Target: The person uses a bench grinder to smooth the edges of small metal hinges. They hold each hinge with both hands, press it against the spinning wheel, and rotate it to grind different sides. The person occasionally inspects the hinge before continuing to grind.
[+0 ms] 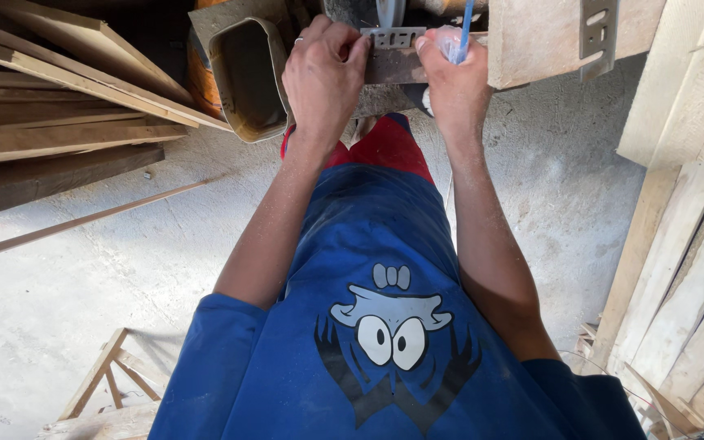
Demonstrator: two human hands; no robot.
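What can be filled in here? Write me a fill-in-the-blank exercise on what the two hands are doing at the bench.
1. The left hand presses a perforated metal ____ against the wood.
2. The right hand holds a pen coloured ____.
3. A tan plastic container sits to the ____ of the left hand.
4. The person's shirt is ____.

Missing words: bracket; blue; left; blue

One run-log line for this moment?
left hand: pressing metal bracket on wood piece | right hand: holding blue pen | setting: plank stacks

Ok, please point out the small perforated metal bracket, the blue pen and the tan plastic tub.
small perforated metal bracket (393, 37): head view, its middle.
blue pen (467, 20): head view, its shaft.
tan plastic tub (277, 77): head view, right rim.
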